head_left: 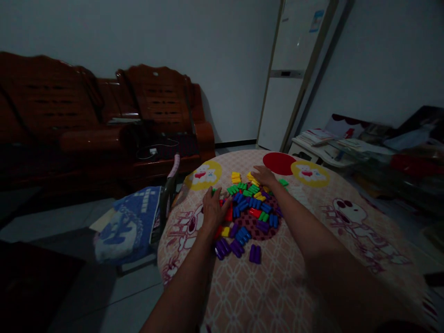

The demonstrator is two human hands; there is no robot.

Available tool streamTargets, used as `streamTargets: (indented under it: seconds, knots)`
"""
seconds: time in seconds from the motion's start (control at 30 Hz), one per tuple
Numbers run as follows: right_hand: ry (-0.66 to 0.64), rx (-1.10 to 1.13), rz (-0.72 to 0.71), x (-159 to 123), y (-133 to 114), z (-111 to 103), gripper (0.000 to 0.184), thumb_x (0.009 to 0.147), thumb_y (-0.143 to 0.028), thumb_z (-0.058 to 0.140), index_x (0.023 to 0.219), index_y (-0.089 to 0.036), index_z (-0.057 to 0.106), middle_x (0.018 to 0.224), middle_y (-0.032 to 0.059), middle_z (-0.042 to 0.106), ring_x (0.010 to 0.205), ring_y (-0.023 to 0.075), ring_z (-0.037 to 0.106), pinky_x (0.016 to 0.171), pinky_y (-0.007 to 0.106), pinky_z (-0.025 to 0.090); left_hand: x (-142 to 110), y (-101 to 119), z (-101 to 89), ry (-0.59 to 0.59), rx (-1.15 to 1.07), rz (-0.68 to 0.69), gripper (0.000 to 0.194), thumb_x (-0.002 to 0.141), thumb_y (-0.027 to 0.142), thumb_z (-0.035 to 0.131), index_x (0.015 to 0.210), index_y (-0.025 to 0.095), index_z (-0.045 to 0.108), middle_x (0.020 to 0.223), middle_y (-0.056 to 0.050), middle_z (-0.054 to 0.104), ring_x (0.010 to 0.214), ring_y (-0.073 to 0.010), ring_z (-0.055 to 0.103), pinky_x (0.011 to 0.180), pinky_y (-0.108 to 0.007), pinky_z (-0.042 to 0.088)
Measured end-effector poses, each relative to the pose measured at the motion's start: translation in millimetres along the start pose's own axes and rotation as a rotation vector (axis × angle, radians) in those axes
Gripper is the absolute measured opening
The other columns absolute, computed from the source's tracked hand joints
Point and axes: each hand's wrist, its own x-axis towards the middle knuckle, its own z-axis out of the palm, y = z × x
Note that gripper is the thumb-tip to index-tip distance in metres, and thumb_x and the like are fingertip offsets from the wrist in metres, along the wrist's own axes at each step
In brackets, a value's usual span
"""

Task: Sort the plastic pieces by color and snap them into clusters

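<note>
Several yellow plastic blocks (250, 176) lie just left of the nearer right hand (265, 176); whether either grip is closed, I cannot tell.

blocks (229, 213) partly hidden, sofa (62, 101) cropped

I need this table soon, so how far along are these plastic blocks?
Only partly grouped, it seems: several purple blocks gather at the near edge. The left hand is at red blocks, the right hand at yellow blocks; any grip is unclear. Blue blocks and green blocks lie mixed mid-cluster.
</note>
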Motion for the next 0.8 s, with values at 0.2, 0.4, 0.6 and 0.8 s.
streamTargets:
  seconds: [0.2,0.4,0.6,0.8]
  knots:
    - [-0.139,-0.146,0.007,12,-25,-2,0.052,0.087,-0.047,0.063,0.135,-0.028,0.061,0.14,0.0128,0.058,0.126,0.0337,0.052,0.1,0.046,0.043,1,2,-3.6,-0.044,-0.003,-0.018,0.052,0.088,0.046,0.062,0.131,0.016,0.062,0.146,-0.019,0.048,0.142,-0.0366,0.041,0.116,-0.053,0.036]
    - [-0.197,-0.121,-0.149,-30,-22,-7,0.031,0.089,-0.039,0.059,0.109,-0.022,0.075,0.115,0.0106,0.072,0.103,0.0253,0.064,0.084,0.031,0.047,9,8,-3.5,-0.083,0.02,-0.104,0.054,0.089,0.043,0.061,0.134,0.013,0.06,0.145,-0.023,0.047,0.142,-0.0375,0.041,0.115,-0.053,0.036]
    - [-0.274,0.23,-0.415,-104,-23,-12,0.029,0.092,-0.032,0.053,0.1,-0.017,0.076,0.093,0.0052,0.074,0.08,0.0183,0.064,0.071,0.027,0.046,28,19,4.5,-0.165,-0.007,-0.136,0.056,0.09,0.041,0.06,0.136,0.011,0.058,0.146,-0.023,0.049,0.143,-0.0341,0.04,0.116,-0.047,0.036]
    - [0.027,0.647,-0.324,-131,8,-29,0.032,0.086,-0.037,0.057,0.104,-0.019,0.076,0.101,0.0054,0.076,0.093,0.0216,0.069,0.085,0.033,0.052,66,54,22.2,-0.379,-0.178,-0.023,0.053,0.091,0.039,0.058,0.138,0.014,0.055,0.142,-0.016,0.057,0.132,-0.0276,0.053,0.112,-0.04,0.041]
